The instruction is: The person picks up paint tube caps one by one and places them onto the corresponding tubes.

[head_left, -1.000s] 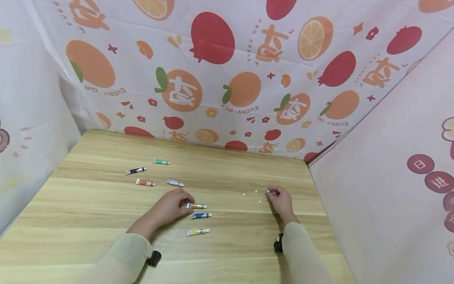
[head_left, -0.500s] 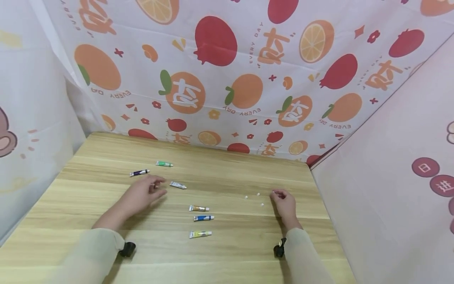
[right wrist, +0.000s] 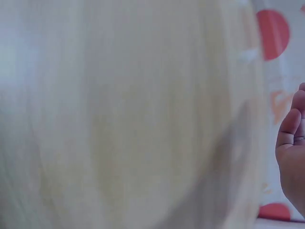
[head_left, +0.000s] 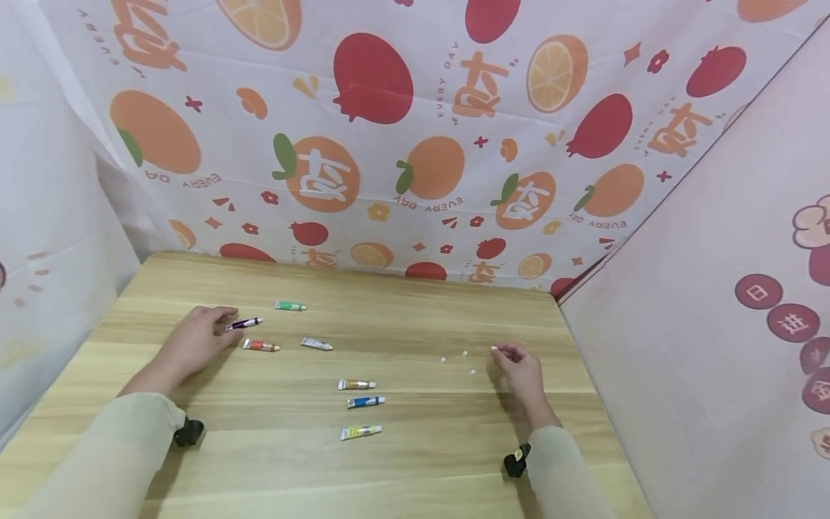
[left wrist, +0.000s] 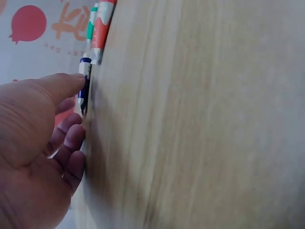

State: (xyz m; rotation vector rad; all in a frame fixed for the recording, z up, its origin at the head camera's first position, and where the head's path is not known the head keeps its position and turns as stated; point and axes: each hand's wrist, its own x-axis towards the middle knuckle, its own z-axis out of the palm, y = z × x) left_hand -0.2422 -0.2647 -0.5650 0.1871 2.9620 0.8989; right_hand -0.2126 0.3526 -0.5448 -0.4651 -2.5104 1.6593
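In the head view, my left hand [head_left: 197, 342] is at the left end of a dark purple paint tube [head_left: 245, 324], thumb and forefinger on either side of it. The left wrist view shows the thumb [left wrist: 66, 86] on this tube [left wrist: 85, 78] and the other fingers curled. A red tube [head_left: 261, 346] lies just in front of it, a green tube [head_left: 289, 306] behind. My right hand [head_left: 524, 371] pinches a small white piece [head_left: 495, 349] on the right of the table. Only part of that hand [right wrist: 291, 148] shows in the right wrist view, its fingertips out of sight.
A silver-white tube [head_left: 316, 344] lies right of the red one. Nearer me are gold [head_left: 357, 385], blue [head_left: 366, 402] and yellow [head_left: 360, 432] tubes. Left of my right hand are white pieces [head_left: 464, 353]. Printed cloth [head_left: 382, 166] rises behind the wooden table [head_left: 311, 476].
My left hand has moved left and away from me, from the gold tube over the red one to the purple tube. The right hand stays in place with the white piece.
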